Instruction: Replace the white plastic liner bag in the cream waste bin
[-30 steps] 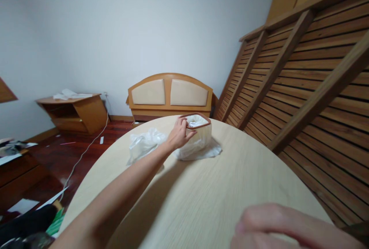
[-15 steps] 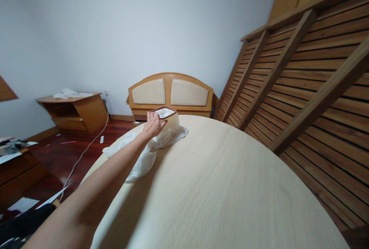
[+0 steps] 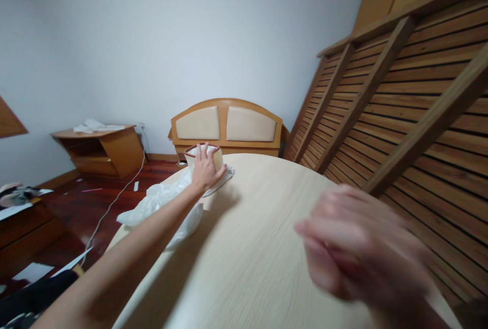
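Note:
On the far left part of the round table (image 3: 263, 227) stands a small cream container with a brown rim (image 3: 218, 160), open at the top and white inside. My left hand (image 3: 205, 169) grips it from the near side, fingertips at the rim and thumb low on the right. Crumpled white plastic bags (image 3: 160, 202) lie beside it, partly behind my left forearm. My right hand (image 3: 354, 247) hangs over the table's right side, smeared by motion. Its fingers are curled in with the thumb against them, and whatever they may hold is hidden.
A bed headboard (image 3: 226, 142) with two cream pads stands behind the table. Tall wooden slatted frames (image 3: 415, 115) lean along the right. To the left are a low cabinet (image 3: 122, 151), a white cable (image 3: 110, 207) on the dark floor, and papers (image 3: 32, 271).
My right hand has come into view from the lower right. The container has shifted left and nearer with my left hand, whose fingers are now spread wider over its side. The bags have moved left.

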{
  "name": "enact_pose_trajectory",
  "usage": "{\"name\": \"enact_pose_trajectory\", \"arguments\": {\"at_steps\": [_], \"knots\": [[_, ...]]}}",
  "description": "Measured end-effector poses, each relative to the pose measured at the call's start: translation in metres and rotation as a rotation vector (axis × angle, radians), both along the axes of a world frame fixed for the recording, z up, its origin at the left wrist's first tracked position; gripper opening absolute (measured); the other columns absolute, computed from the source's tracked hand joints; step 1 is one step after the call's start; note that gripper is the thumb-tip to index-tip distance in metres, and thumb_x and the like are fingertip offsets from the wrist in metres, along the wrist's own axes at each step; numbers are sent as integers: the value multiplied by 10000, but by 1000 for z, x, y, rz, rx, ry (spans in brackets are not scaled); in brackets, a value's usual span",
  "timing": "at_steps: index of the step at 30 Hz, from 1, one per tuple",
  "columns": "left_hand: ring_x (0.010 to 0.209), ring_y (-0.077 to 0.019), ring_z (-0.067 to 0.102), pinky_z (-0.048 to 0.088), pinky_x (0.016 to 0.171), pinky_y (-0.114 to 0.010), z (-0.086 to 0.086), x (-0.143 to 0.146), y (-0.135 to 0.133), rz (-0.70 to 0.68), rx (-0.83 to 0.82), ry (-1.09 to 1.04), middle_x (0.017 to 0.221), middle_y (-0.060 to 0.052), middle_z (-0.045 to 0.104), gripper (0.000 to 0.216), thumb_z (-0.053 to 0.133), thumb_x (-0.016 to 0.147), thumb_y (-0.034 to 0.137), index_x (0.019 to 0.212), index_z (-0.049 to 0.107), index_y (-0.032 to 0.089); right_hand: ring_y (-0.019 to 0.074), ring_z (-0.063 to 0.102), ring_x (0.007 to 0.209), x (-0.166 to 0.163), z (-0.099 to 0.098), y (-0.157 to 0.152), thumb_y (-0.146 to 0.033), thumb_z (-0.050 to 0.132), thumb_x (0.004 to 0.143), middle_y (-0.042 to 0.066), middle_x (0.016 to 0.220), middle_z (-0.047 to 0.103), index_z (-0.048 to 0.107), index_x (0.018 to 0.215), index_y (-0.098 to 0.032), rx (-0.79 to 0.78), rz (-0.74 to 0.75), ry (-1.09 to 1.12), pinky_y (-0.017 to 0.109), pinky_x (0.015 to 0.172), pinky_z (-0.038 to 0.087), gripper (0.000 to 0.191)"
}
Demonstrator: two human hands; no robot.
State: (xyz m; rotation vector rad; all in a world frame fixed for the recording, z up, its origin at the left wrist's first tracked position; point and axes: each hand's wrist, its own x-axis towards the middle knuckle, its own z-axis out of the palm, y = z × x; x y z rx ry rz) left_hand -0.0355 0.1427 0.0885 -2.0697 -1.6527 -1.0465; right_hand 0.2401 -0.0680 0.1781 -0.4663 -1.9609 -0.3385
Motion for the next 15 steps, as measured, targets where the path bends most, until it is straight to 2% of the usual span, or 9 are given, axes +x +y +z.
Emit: {"name": "enact_pose_trajectory", "arguments": {"at_steps": [1, 2, 4, 5, 7, 8, 11, 15], "knots": [[1545, -399, 110, 194, 1220, -623, -8, 15, -8, -120, -30, -9, 1591, -210, 287, 570, 566, 895, 393, 1383, 416, 137, 166, 556, 499, -4, -7, 24, -150, 619, 801, -32, 553, 591, 621, 756, -278, -6, -60, 44, 341, 533, 444, 136], [1546, -371, 136, 189, 1234, -600, -18, 30, -16, -222, -106, -11, 1592, -220, 281, 558, 552, 901, 350, 1389, 407, 123, 168, 611, 577, -8, -19, 48, -172, 571, 878, -13, 624, 645, 615, 777, -252, -97, -131, 35, 337, 604, 479, 136], [1508, -351, 280, 289, 1219, -539, -44, 59, -32, -314, -206, 36, 1551, -228, 373, 534, 576, 881, 317, 1360, 461, 109, 187, 682, 753, -11, -53, 88, -243, 472, 977, 37, 810, 724, 650, 902, -219, -392, -276, -33, 341, 733, 524, 195], [1473, -353, 354, 343, 1194, -526, -57, 70, -39, -351, -256, 62, 1521, -227, 430, 529, 605, 862, 317, 1337, 496, 111, 204, 701, 891, -10, -74, 103, -263, 442, 998, 73, 966, 749, 664, 1009, -200, -515, -329, -90, 358, 828, 533, 231], [1403, -354, 463, 408, 1145, -532, -79, 85, -49, -396, -343, 99, 1454, -218, 526, 472, 588, 880, 320, 1308, 547, 125, 240, 611, 1231, -3, -113, 123, -305, 411, 1020, 135, 1306, 673, 604, 1282, -161, -690, -412, -260, 425, 1070, 439, 356], [1383, -358, 488, 422, 1129, -547, -87, 89, -51, -416, -379, 113, 1436, -203, 556, 423, 562, 906, 340, 1281, 581, 145, 267, 551, 1321, 2, -129, 129, -341, 442, 1012, 156, 1380, 631, 586, 1333, -144, -734, -415, -311, 459, 1123, 392, 404], [1413, -366, 455, 392, 1141, -582, -94, 88, -53, -445, -447, 137, 1483, -196, 526, 412, 501, 952, 351, 1302, 595, 155, 330, 429, 1435, 15, -158, 137, -468, 439, 1006, 193, 1499, 525, 565, 1400, -120, -826, -426, -394, 532, 1164, 331, 541], [1461, -359, 392, 329, 1188, -566, -88, 83, -50, -462, -500, 173, 1546, -191, 457, 483, 476, 967, 362, 1390, 542, 140, 322, 203, 1539, 16, -165, 146, -556, 382, 993, 137, 1655, 275, 384, 1555, -174, -990, -503, -521, 550, 1230, 160, 680]]}}
